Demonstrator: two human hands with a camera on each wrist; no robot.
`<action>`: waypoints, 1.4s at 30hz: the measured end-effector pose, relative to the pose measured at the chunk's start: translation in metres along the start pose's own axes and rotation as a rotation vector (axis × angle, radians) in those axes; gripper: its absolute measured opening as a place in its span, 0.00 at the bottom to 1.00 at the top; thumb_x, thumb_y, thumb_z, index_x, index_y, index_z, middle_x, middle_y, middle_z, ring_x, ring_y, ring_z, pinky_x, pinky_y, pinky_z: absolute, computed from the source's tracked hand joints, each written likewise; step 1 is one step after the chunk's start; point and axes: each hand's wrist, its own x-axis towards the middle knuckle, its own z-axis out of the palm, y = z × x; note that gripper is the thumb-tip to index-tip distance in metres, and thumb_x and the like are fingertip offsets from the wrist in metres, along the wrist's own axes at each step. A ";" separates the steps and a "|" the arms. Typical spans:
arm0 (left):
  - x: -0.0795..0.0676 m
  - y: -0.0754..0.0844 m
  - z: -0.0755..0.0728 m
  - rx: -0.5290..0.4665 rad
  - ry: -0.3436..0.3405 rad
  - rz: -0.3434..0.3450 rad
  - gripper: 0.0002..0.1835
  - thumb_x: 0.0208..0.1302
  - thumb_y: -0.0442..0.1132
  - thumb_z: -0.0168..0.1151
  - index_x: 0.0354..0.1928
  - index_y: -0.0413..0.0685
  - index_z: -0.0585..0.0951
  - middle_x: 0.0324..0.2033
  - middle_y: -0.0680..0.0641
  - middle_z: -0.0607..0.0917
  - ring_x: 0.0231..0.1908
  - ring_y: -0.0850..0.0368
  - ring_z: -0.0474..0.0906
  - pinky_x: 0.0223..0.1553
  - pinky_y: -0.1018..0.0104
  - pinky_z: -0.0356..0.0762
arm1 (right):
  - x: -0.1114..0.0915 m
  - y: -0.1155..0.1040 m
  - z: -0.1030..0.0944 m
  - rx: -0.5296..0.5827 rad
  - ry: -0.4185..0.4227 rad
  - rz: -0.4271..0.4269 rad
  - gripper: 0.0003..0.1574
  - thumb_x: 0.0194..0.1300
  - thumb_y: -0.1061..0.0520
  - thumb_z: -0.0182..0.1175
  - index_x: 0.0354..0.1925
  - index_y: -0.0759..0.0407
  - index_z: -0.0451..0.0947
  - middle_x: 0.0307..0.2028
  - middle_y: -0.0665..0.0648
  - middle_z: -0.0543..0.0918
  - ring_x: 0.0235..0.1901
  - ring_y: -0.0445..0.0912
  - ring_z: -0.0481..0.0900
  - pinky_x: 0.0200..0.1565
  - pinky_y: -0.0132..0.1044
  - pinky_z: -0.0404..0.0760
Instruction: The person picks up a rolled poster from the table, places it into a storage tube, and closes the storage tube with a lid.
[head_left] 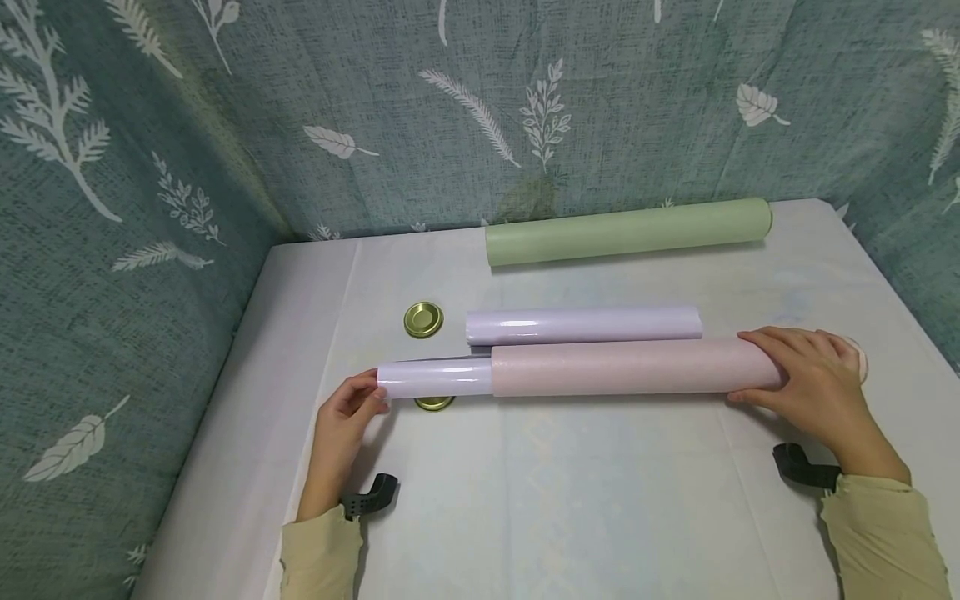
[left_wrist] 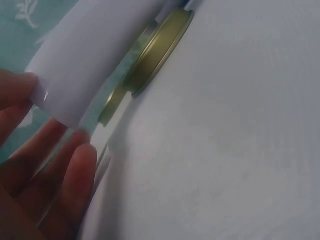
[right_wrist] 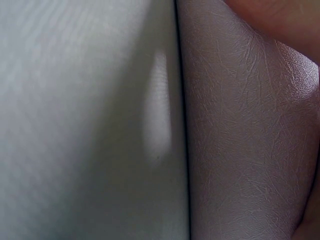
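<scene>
A long pink tube [head_left: 630, 368] with a finely creased surface lies across the table, my right hand [head_left: 817, 387] gripping it near its right end. Out of its left end sticks a glossy pale lilac paper roll [head_left: 435, 378]. My left hand [head_left: 345, 421] holds that roll by its outer end, thumb and fingers at the edge. In the left wrist view the roll [left_wrist: 85, 55] is raised off the table near two gold lids. One gold lid [head_left: 434, 404] is partly hidden under the roll in the head view.
Just behind the pink tube lies another lilac paper roll [head_left: 585, 325]. A second gold lid [head_left: 423, 319] rests to its left. Toward the back edge of the white-covered table [head_left: 600, 500] is a green tube [head_left: 630, 232]. Leaf-patterned green curtains [head_left: 405, 108] hang around the table.
</scene>
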 end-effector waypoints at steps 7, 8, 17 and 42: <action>0.000 -0.001 0.003 0.032 0.007 0.002 0.15 0.55 0.44 0.63 0.39 0.40 0.76 0.51 0.51 0.75 0.45 0.57 0.75 0.40 0.70 0.75 | 0.000 0.000 0.000 -0.002 0.006 -0.007 0.52 0.27 0.38 0.74 0.53 0.51 0.71 0.50 0.61 0.72 0.50 0.59 0.62 0.57 0.57 0.40; 0.000 0.000 0.003 0.046 0.007 -0.001 0.15 0.55 0.44 0.63 0.39 0.41 0.76 0.51 0.51 0.75 0.45 0.57 0.75 0.41 0.71 0.74 | 0.000 0.000 0.000 -0.004 0.008 -0.009 0.52 0.27 0.38 0.74 0.53 0.51 0.71 0.50 0.61 0.72 0.50 0.59 0.62 0.57 0.57 0.40; 0.000 0.002 0.007 0.114 -0.021 0.020 0.13 0.55 0.44 0.63 0.38 0.44 0.76 0.51 0.53 0.76 0.45 0.56 0.76 0.43 0.72 0.72 | 0.000 -0.001 0.000 -0.006 0.008 -0.006 0.52 0.26 0.38 0.74 0.53 0.51 0.71 0.50 0.61 0.71 0.50 0.59 0.61 0.57 0.58 0.40; -0.003 0.007 0.016 0.128 -0.077 0.000 0.13 0.56 0.49 0.61 0.37 0.47 0.77 0.51 0.57 0.75 0.29 0.51 0.74 0.23 0.67 0.70 | 0.001 -0.002 -0.001 -0.018 -0.013 0.006 0.52 0.28 0.39 0.74 0.55 0.52 0.70 0.50 0.62 0.71 0.50 0.58 0.62 0.58 0.56 0.38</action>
